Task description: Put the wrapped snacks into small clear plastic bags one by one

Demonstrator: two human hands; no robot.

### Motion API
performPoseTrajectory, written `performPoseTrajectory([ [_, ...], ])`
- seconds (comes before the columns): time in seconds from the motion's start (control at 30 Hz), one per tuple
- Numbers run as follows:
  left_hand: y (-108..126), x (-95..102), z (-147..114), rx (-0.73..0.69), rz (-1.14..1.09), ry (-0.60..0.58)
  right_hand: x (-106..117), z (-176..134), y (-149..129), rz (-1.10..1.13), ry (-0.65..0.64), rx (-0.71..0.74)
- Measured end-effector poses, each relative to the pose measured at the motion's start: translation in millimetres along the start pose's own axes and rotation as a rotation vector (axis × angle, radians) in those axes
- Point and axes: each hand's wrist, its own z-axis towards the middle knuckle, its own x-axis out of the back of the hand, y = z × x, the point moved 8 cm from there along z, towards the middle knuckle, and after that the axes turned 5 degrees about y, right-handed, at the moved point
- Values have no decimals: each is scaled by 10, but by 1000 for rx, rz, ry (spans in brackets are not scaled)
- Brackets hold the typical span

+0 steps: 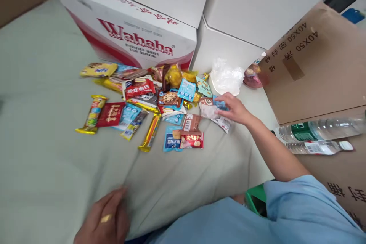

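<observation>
My right hand [235,109] reaches over the right end of a spread of packaged snacks, its thumb and fingers stretched and apart. The fingertips are at a brown-and-white packet [208,107] and a blue packet [220,103], which they partly cover. Just below them lies a white-and-grey packet [222,123]. Near the bottom left, my left hand [105,217], wearing a gold ring, rests with curled fingers on the pale green sheet [51,152], away from the snacks. A red packet [192,140], a blue packet [172,139] and a yellow-wrapped bar [151,131] lie between the hands.
Behind the snacks stands a white-and-red Wahaha carton [134,40]. A crumpled clear plastic bag sits in a white bowl [225,78]. At right are a large brown carton [311,57] and two plastic bottles [323,129]. A green container [254,196] shows beside the blue shirt.
</observation>
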Motion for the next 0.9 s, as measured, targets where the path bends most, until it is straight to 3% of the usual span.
performPoseTrajectory([
  [0.07, 91, 47, -33, -91, 86, 50, -212, -33, -175, -126, -105, 3],
  [0.1, 125, 70, -35, -119, 105, 76, -256, -49, -235, -170, -90, -31],
  [0.17, 146, 103, -21, -96, 43, 107, -249, -127, -400, -133, 64, -121],
  [0.23, 132, 71, -2, 35, -123, 83, -302, -308, -707, 65, 198, -155],
  [0.27, 129, 10, 1, 136, -248, 45, -398, -425, -922, 186, 199, -137],
  [0.37, 237, -346, -41, 520, -761, -143, -879, -844, -1694, 454, -20, -28],
  [0.47, 514, -635, -40, 730, -1132, -313, -1296, -1239, -2103, 737, -178, -169],
  [0.53, 606, -695, -1, 771, -1258, -375, -1452, -1426, -2069, 987, -160, -418],
  [0.63, 539, -660, 29, 810, -1355, -373, -1487, -1604, -1827, 1256, 6, -719],
  [0.77, 361, -574, -41, 910, -1284, -287, -1389, -1671, -1647, 1365, 151, -807],
  [0.9, 557, -582, -83, 900, -1223, -367, -1419, -1674, -1743, 1308, 84, -770],
])
